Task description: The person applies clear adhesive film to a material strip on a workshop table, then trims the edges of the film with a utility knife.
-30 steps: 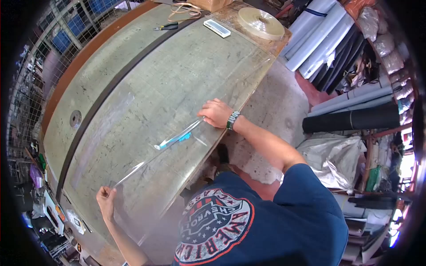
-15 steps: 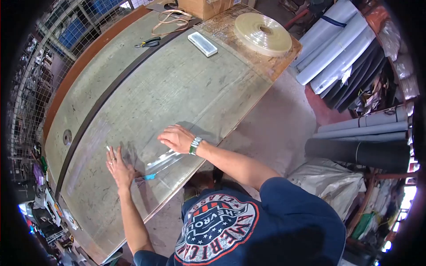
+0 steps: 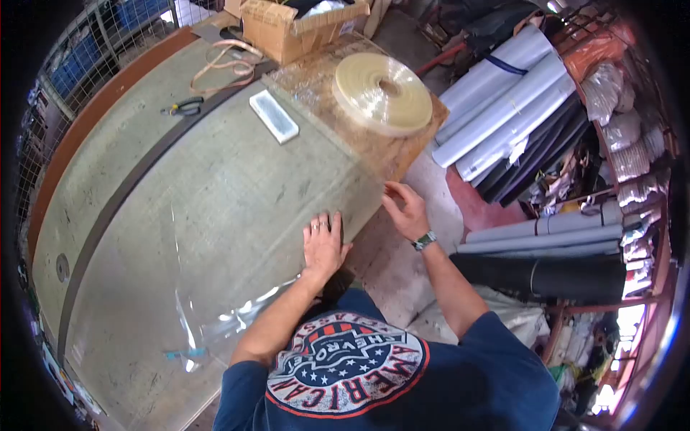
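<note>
A transparent plastic sheet lies over the worktable, its glossy wrinkles showing along the near side. My left hand rests flat on it near the table's front edge, fingers spread. At the sheet's right corner, by the table edge, my right hand has its fingers bent in a pinch on the thin plastic. Exactly how much it grips is hard to see. A small blue item lies by the sheet's lower left end.
A white rectangular block lies toward the back. Behind the dark strip are pliers and a metal disc. A large roll of clear strip and a cardboard box stand at the far end. Rolled sheets lie at right.
Both hands have moved right along the table. My right hand has gone to the sheet's corner and pinches there; my left now lies flat near the front edge. The view has shifted right.
</note>
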A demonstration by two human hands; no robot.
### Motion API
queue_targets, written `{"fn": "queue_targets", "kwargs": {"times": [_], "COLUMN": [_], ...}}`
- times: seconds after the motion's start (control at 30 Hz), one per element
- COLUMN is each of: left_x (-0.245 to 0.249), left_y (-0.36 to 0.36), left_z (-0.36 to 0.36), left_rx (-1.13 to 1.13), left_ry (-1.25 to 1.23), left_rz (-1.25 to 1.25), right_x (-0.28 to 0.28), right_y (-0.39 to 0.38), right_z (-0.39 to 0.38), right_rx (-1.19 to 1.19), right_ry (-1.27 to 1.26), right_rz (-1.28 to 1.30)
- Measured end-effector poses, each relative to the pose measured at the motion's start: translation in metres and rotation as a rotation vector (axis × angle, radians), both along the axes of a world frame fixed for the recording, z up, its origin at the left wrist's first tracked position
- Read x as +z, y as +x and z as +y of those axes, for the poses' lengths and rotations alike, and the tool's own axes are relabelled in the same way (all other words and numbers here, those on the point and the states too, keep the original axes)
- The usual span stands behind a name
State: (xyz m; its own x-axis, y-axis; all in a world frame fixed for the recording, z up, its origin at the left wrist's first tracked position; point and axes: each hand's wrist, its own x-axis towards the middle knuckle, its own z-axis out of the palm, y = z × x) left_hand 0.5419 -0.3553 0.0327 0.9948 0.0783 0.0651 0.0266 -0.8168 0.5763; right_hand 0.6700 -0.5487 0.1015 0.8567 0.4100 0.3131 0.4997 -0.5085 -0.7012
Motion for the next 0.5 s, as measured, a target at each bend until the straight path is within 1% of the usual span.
{"fn": "queue_targets", "kwargs": {"times": [0.03, 0.1, 0.17, 0.23, 0.27, 0.3, 0.33, 0.4, 0.43, 0.5], "left_x": [-0.007, -0.029, -0.038, -0.014, -0.014, -0.008, 0.006, 0.032, 0.041, 0.048], "left_y": [0.015, 0.025, 0.030, 0.034, 0.036, 0.030, 0.031, 0.048, 0.045, 0.052], "left_z": [-0.001, -0.009, -0.005, 0.004, 0.009, 0.009, 0.012, 0.018, 0.014, 0.013], "left_rx": [0.016, 0.038, 0.045, 0.060, 0.089, 0.101, 0.129, 0.180, 0.204, 0.168], "left_ry": [0.021, 0.049, -0.016, -0.147, -0.179, -0.219, -0.267, -0.193, -0.171, -0.115], "left_rz": [-0.032, -0.074, -0.038, 0.217, 0.176, 0.153, 0.284, 0.389, 0.466, 0.433], "right_x": [-0.001, -0.002, -0.009, -0.024, -0.039, -0.042, -0.040, -0.058, -0.068, -0.084], "right_y": [0.028, 0.088, 0.154, 0.240, 0.274, 0.298, 0.332, 0.393, 0.407, 0.444], "right_z": [-0.011, -0.033, -0.050, -0.052, -0.054, -0.052, -0.041, -0.019, -0.013, -0.002], "right_rx": [-0.014, -0.040, 0.005, 0.076, 0.090, 0.108, 0.143, 0.187, 0.214, 0.304], "right_ry": [0.014, -0.091, -0.153, -0.200, -0.223, -0.254, -0.273, -0.298, -0.321, -0.414], "right_rz": [0.013, 0.012, -0.080, -0.199, -0.260, -0.251, -0.271, -0.400, -0.443, -0.391]}}
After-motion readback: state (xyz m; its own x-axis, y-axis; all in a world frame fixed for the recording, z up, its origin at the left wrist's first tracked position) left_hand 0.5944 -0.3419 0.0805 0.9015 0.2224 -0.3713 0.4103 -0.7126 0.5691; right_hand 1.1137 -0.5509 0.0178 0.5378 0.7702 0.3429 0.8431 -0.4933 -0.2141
